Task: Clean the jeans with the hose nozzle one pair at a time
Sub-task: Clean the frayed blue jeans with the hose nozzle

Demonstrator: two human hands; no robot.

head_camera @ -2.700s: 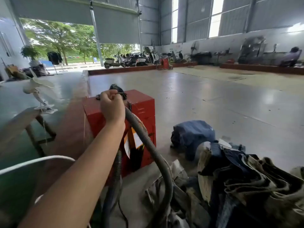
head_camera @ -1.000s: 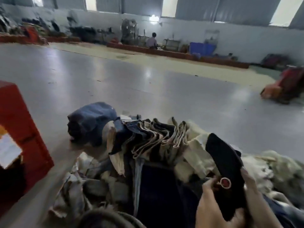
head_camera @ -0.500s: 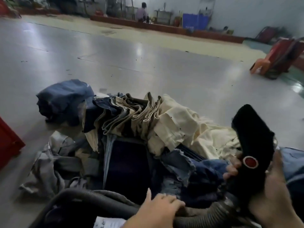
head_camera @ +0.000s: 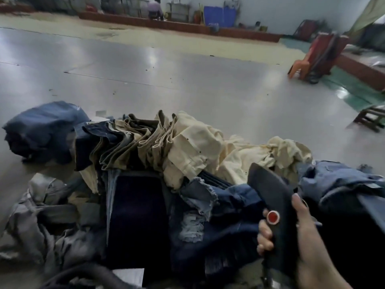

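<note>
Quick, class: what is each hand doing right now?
Right hand: fingers curled round the black hose nozzle, gripping it.
Left hand: not in view.

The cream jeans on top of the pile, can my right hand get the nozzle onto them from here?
Probably yes. The right hand grips the nozzle, whose tip lies just short of the cream jeans, which lie uncovered on the pile.

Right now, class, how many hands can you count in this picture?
1: the right hand, bottom right, gripping the black hose nozzle above the jeans pile. The left hand is out of view.
</note>
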